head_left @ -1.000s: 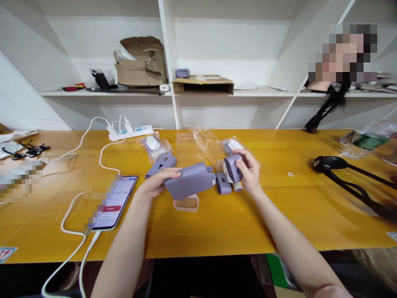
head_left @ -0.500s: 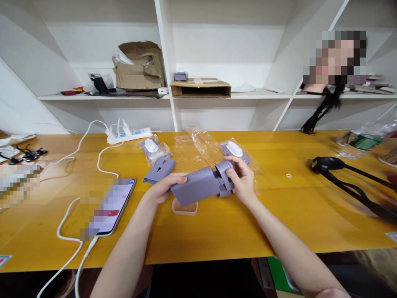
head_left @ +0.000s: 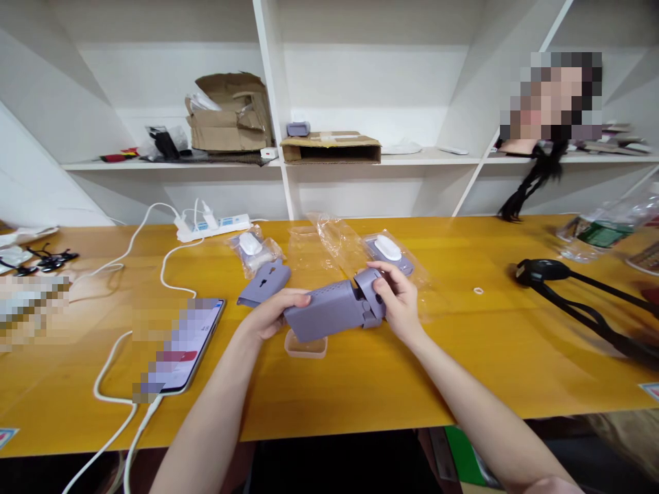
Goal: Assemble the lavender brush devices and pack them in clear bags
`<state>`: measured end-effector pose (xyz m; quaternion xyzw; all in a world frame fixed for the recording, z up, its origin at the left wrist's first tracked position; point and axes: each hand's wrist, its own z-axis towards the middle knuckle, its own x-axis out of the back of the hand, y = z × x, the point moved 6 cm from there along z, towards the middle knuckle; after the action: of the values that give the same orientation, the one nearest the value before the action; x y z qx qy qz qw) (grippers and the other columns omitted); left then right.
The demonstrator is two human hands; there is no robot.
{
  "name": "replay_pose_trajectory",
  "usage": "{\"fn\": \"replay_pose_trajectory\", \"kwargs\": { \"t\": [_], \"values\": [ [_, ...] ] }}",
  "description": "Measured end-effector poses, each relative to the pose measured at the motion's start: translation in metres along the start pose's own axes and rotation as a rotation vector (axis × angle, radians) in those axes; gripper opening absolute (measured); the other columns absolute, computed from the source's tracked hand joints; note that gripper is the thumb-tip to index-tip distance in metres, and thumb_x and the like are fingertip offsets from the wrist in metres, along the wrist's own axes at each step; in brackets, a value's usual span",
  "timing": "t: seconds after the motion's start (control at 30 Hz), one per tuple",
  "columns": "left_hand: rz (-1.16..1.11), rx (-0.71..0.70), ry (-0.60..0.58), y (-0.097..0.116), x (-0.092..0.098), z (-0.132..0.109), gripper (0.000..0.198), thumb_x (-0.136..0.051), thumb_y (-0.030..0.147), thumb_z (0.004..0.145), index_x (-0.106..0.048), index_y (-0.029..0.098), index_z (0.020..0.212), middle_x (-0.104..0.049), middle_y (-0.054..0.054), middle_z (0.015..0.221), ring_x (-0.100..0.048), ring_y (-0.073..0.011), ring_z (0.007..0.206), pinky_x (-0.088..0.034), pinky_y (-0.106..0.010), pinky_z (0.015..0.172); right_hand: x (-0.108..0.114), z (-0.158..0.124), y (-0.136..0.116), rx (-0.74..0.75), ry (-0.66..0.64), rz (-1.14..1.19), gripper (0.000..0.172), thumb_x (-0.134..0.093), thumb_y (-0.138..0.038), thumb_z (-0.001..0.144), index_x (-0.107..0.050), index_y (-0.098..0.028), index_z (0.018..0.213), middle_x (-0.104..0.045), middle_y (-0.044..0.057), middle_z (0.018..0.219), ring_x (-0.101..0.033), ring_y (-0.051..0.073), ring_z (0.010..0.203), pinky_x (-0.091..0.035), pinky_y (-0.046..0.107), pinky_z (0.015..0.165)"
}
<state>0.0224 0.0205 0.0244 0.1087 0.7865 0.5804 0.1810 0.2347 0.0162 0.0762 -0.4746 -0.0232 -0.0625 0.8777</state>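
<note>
Between my hands, above the table, is a purple plastic box-shaped housing [head_left: 327, 314] with small holes along its top. My left hand [head_left: 275, 312] grips its left end, thumb on top. At the other end, my right hand [head_left: 399, 298] pinches a purple curved end piece [head_left: 368, 287], which sits tilted at the housing's end with a gap showing. I cannot tell whether the two parts are joined. Below the housing, a translucent pinkish tray [head_left: 306, 346] rests on the table. A flat purple plate [head_left: 265, 283] with cut-outs lies just beyond my left hand.
Bagged purple-and-white parts [head_left: 251, 245] and a second such part [head_left: 387, 248] lie farther back among clear plastic film [head_left: 329, 237]. A phone [head_left: 193, 353] with a white cable is at left. A small white ring [head_left: 478, 291] and black straps [head_left: 581, 302] are at right.
The right hand and the end piece have shifted very slightly toward the housing. My left hand keeps the same grip, and the view has moved a little.
</note>
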Motion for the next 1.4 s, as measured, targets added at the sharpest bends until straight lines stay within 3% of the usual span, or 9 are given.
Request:
{"fn": "replay_pose_trajectory", "kwargs": {
  "t": [0.27,0.47,0.57,0.63,0.83,1.0,1.17,1.27,1.4],
  "values": [
    [0.024,-0.022,-0.016,0.000,-0.003,0.002,0.043,-0.071,0.042,0.059,-0.071,0.011,0.089,-0.067,-0.005,0.071,-0.054,-0.0146,0.064,-0.033,-0.022,0.053,-0.002,-0.005,0.004,-0.023,0.037,-0.017,0.029,-0.052,-0.041,0.084,-0.060,-0.024,0.105,-0.061,0.003,0.093,-0.055,0.018,0.084,-0.043,0.031,0.077],
    [-0.092,-0.013,0.111,0.003,0.006,-0.002,0.041,-0.072,0.041,0.055,-0.072,0.015,0.087,-0.066,-0.002,0.073,-0.050,-0.0116,0.061,-0.032,-0.020,0.052,-0.011,-0.002,0.002,-0.054,-0.231,0.017,0.060,-0.071,-0.039,0.069,-0.050,-0.027,0.124,-0.060,0.002,0.100,-0.055,0.019,0.085,-0.044,0.031,0.077],
    [-0.112,0.038,0.117,0.000,0.009,-0.003,0.044,-0.072,0.042,0.057,-0.070,0.016,0.092,-0.066,-0.002,0.076,-0.053,-0.0131,0.065,-0.036,-0.021,0.055,-0.009,0.003,0.000,-0.084,-0.270,-0.036,0.068,-0.077,-0.032,0.062,-0.050,-0.027,0.124,-0.059,0.002,0.107,-0.054,0.021,0.095,-0.043,0.033,0.084],
    [-0.084,0.066,0.073,-0.002,0.006,-0.005,0.047,-0.069,0.045,0.061,-0.068,0.016,0.098,-0.067,-0.003,0.078,-0.054,-0.0139,0.066,-0.037,-0.022,0.056,-0.008,0.005,0.003,-0.144,-0.285,-0.030,0.066,-0.077,-0.028,0.060,-0.052,-0.027,0.121,-0.059,0.002,0.107,-0.055,0.020,0.094,-0.044,0.034,0.084],
    [0.086,0.067,-0.267,-0.003,-0.026,-0.014,0.054,-0.070,0.033,0.066,-0.059,0.022,0.118,-0.066,-0.004,0.104,-0.059,-0.0189,0.089,-0.043,-0.025,0.071,-0.029,-0.011,0.016,-0.460,-0.506,0.204,0.059,-0.074,-0.018,0.058,-0.057,-0.024,0.114,-0.063,-0.002,0.086,-0.059,0.014,0.073,-0.049,0.027,0.065],
    [0.239,0.014,-0.200,-0.005,-0.040,-0.009,0.052,-0.067,0.037,0.071,-0.057,0.026,0.120,-0.062,-0.002,0.117,-0.053,-0.0206,0.109,-0.038,-0.029,0.090,-0.044,-0.026,0.011,-0.432,-0.666,0.187,0.066,-0.074,-0.021,0.063,-0.050,-0.025,0.125,-0.067,0.000,0.097,-0.062,0.016,0.083,-0.051,0.033,0.074],
    [0.265,-0.002,-0.142,-0.002,-0.039,-0.008,0.045,-0.065,0.039,0.072,-0.060,0.022,0.113,-0.064,-0.004,0.111,-0.057,-0.0229,0.099,-0.040,-0.031,0.084,-0.040,-0.023,0.015,-0.478,-0.567,0.329,0.040,-0.056,-0.038,0.083,-0.057,-0.027,0.121,-0.066,0.004,0.110,-0.058,0.019,0.107,-0.044,0.040,0.095],
    [0.292,-0.030,-0.125,0.001,-0.038,-0.009,0.044,-0.065,0.039,0.071,-0.060,0.022,0.112,-0.065,-0.003,0.109,-0.057,-0.0220,0.096,-0.040,-0.030,0.082,-0.038,-0.021,0.020,-0.486,-0.472,0.310,0.037,-0.057,-0.035,0.081,-0.061,-0.027,0.117,-0.067,0.003,0.108,-0.059,0.020,0.106,-0.043,0.041,0.096],
    [0.306,-0.058,-0.135,0.004,-0.040,-0.009,0.047,-0.066,0.035,0.070,-0.058,0.023,0.115,-0.064,-0.002,0.108,-0.057,-0.0204,0.094,-0.040,-0.029,0.082,-0.037,-0.019,0.019,-0.372,-0.386,0.187,0.034,-0.056,-0.035,0.082,-0.064,-0.028,0.114,-0.067,0.002,0.107,-0.058,0.021,0.106,-0.043,0.040,0.094]
  ]
}}
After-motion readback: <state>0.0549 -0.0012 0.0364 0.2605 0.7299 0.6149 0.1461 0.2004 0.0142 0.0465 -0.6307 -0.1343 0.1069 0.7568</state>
